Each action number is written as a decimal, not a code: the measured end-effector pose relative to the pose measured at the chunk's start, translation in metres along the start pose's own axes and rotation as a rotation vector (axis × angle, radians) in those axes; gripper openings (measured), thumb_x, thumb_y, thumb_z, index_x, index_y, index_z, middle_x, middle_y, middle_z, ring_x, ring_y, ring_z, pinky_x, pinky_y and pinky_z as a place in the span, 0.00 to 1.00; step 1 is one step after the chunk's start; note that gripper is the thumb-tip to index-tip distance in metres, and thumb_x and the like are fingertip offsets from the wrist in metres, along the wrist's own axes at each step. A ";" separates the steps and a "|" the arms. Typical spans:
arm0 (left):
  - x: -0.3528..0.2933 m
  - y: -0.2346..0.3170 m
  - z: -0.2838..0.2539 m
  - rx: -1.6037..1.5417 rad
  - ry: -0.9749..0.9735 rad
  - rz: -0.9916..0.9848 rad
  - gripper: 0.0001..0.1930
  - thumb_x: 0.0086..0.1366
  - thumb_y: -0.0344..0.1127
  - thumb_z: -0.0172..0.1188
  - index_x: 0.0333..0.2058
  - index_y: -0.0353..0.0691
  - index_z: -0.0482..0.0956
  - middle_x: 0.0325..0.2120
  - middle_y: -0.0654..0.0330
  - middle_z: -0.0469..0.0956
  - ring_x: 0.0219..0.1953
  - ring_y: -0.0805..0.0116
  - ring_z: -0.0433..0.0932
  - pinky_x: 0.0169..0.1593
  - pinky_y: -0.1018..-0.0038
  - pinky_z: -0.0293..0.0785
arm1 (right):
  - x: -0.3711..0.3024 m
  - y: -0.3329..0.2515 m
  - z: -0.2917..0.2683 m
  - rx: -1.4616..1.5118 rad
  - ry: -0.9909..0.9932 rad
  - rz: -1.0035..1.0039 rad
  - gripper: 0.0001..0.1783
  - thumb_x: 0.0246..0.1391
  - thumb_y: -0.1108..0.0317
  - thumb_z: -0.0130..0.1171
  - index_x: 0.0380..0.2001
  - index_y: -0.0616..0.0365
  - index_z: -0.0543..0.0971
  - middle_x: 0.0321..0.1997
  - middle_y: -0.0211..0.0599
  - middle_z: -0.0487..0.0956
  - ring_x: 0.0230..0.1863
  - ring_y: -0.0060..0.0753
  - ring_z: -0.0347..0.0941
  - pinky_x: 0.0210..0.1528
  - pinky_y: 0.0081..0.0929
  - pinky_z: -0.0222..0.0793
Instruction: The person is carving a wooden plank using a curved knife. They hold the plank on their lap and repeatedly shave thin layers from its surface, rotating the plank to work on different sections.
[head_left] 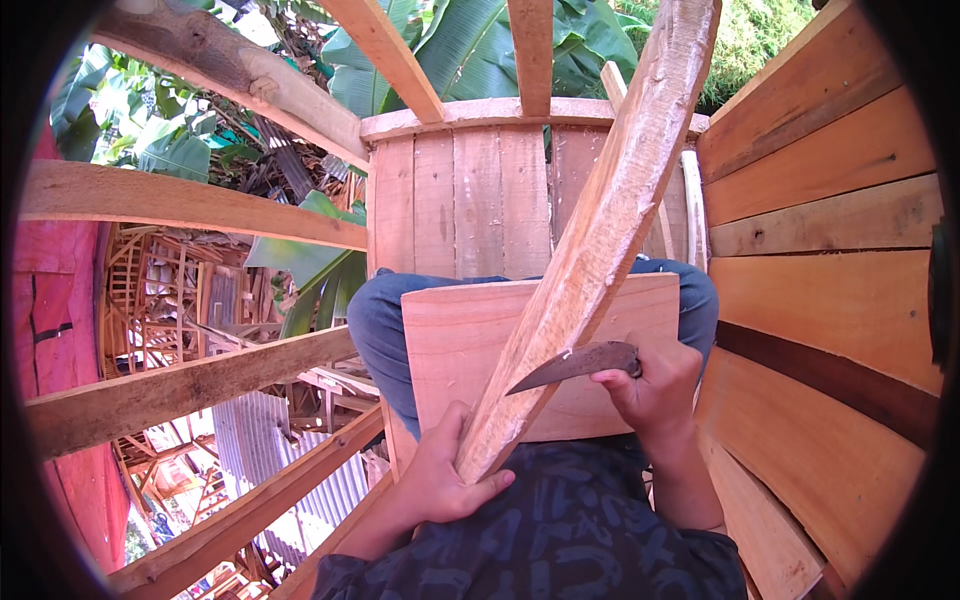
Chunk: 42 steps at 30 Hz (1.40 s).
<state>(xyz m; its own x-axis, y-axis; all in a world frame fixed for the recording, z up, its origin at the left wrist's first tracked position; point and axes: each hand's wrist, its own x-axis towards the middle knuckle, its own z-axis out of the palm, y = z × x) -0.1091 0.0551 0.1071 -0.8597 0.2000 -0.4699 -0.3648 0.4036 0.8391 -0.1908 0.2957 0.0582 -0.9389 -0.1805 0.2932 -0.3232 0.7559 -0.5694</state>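
A long, rough wooden beam slants from my body up toward the far right. My left hand is wrapped round its near end, thumb over the top. In my right hand is a knife with a dark, curved blade that points left and lies across the beam's face. A small pale shaving clings by the blade's upper edge. Under the beam, a flat wooden board rests across my lap, over my legs in blue jeans. The knife's handle is mostly hidden in my fist.
Wall planks rise close on my right. Spaced wooden rails run along the left, with stacked timber and corrugated sheets below. Ahead stands a low plank panel with a top rail, and banana leaves beyond it.
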 end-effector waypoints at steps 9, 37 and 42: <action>-0.002 0.000 -0.002 0.023 0.025 0.015 0.30 0.46 0.41 0.70 0.43 0.35 0.64 0.32 0.50 0.75 0.36 0.59 0.76 0.41 0.67 0.69 | 0.011 -0.004 -0.001 -0.056 0.030 -0.044 0.35 0.40 0.30 0.59 0.11 0.54 0.68 0.09 0.33 0.63 0.12 0.39 0.66 0.14 0.31 0.58; 0.002 -0.004 -0.009 -0.042 0.091 0.044 0.29 0.48 0.38 0.70 0.43 0.34 0.64 0.33 0.49 0.75 0.36 0.61 0.76 0.41 0.68 0.69 | 0.020 -0.013 0.013 0.033 0.150 -0.001 0.32 0.46 0.39 0.63 0.11 0.58 0.70 0.09 0.39 0.65 0.13 0.42 0.65 0.16 0.31 0.57; -0.016 -0.025 -0.005 0.024 0.070 -0.006 0.28 0.48 0.38 0.70 0.42 0.34 0.64 0.32 0.49 0.74 0.36 0.61 0.76 0.40 0.68 0.70 | 0.054 0.069 -0.037 0.340 0.501 0.582 0.34 0.62 0.40 0.45 0.13 0.55 0.57 0.13 0.20 0.55 0.14 0.21 0.50 0.18 0.26 0.43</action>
<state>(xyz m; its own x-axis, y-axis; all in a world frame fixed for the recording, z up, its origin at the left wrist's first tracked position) -0.0885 0.0376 0.0953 -0.8807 0.1350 -0.4539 -0.3621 0.4259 0.8292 -0.2594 0.3616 0.0635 -0.8287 0.5414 0.1419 0.1029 0.3966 -0.9122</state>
